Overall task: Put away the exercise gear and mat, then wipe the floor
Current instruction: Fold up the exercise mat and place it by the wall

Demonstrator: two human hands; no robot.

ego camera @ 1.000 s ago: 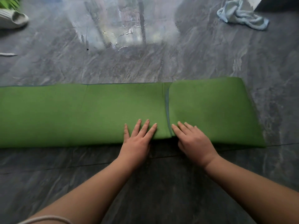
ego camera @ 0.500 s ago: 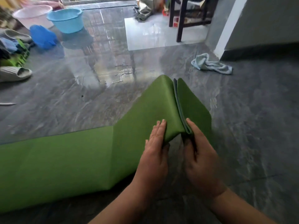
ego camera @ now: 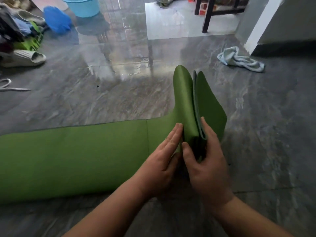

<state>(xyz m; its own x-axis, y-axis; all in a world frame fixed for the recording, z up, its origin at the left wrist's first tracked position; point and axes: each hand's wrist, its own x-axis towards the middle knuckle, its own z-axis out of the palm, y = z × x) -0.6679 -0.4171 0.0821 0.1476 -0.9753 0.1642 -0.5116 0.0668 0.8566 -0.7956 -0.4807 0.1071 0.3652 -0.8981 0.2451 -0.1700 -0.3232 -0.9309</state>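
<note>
**A:** Where is the green mat (ego camera: pixel 73 156), and how does it lie?

**B:** On the grey marbled floor (ego camera: pixel 273 134). Its long axis runs left to right across the view, the flat stretch going off the left edge. The right end is folded into stacked layers that stand up on edge, their rounded tops pointing up and away from the person.

**A:** And the hands?

**B:** The left hand (ego camera: pixel 164 154) is flat, fingers straight and together, pressing against the left face of the standing fold. The right hand (ego camera: pixel 203 158) grasps the fold from the other side: thumb at the near edge, fingers laid along the right face, so the layers are pinched between them.

**A:** Anything readable on the mat?

**B:** No writing can be made out; only a bluish edge between the layers.

**A:** What else lies around?

**B:** A pale blue cloth (ego camera: pixel 239 60) crumpled well beyond the mat on the right, a grey slipper (ego camera: pixel 24 58) far left, a blue basin (ego camera: pixel 82 6) at the top, and a bit of white cord (ego camera: pixel 8 86) at the left edge.
</note>
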